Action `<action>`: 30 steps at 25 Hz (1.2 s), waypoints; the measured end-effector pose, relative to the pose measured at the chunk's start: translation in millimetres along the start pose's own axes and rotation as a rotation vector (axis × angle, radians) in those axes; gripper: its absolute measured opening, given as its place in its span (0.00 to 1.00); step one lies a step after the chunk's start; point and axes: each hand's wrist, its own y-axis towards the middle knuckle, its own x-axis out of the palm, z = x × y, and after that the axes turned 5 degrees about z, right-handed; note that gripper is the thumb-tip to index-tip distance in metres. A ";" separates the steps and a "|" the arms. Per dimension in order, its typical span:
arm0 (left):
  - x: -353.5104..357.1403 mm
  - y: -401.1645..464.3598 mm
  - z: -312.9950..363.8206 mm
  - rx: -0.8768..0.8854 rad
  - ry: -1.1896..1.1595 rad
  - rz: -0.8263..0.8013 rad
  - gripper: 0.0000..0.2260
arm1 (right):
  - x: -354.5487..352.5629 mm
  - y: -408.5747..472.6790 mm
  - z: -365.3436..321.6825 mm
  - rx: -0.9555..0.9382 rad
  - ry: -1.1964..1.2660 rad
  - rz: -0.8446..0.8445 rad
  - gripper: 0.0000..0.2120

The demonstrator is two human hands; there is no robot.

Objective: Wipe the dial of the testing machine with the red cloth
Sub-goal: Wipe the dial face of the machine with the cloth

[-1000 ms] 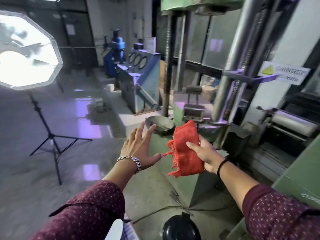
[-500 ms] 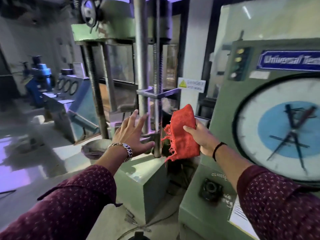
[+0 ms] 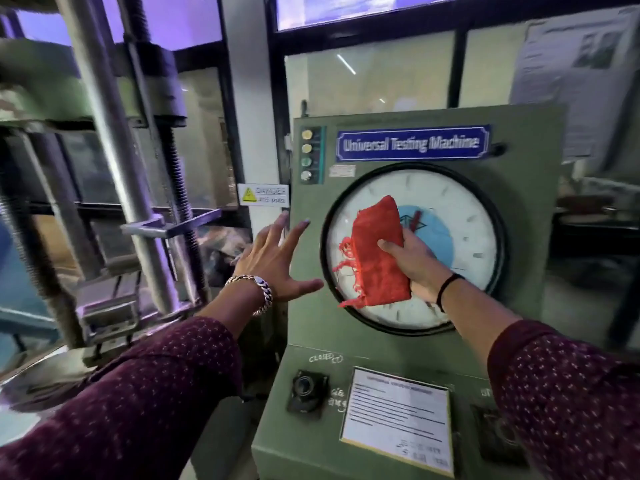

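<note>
The green testing machine [image 3: 519, 188] faces me, with a big round white dial [image 3: 460, 216] ringed in black and blue at its centre. My right hand [image 3: 412, 261] grips a folded red cloth [image 3: 375, 254] with frayed threads and holds it in front of the dial's left half; whether the cloth touches the glass I cannot tell. My left hand [image 3: 277, 258] hovers with fingers spread by the cabinet's left edge, holding nothing. The cloth and hand hide part of the dial's pointers.
A blue nameplate [image 3: 412, 143] and a column of indicator lamps [image 3: 306, 154] sit above the dial. Below are a black knob [image 3: 306, 389] and an instruction sheet [image 3: 398, 417]. Steel columns and a screw of the load frame [image 3: 145, 188] stand left, beside a danger sign [image 3: 263, 195].
My view has swung right from the load frame to face the cabinet. My right hand has carried the red cloth up in front of the dial, and my left hand has moved beside the cabinet.
</note>
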 end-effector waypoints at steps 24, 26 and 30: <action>138.4 126.3 76.4 0.214 -0.111 -0.043 0.52 | -146.1 82.4 58.2 -0.374 -0.731 0.751 0.33; 156.2 153.7 67.5 0.248 -0.068 -0.060 0.52 | -141.3 125.4 58.7 -0.447 -0.840 0.724 0.35; 191.5 208.3 61.5 0.273 -0.044 -0.049 0.52 | -115.1 200.4 91.3 -0.441 -1.347 0.394 0.37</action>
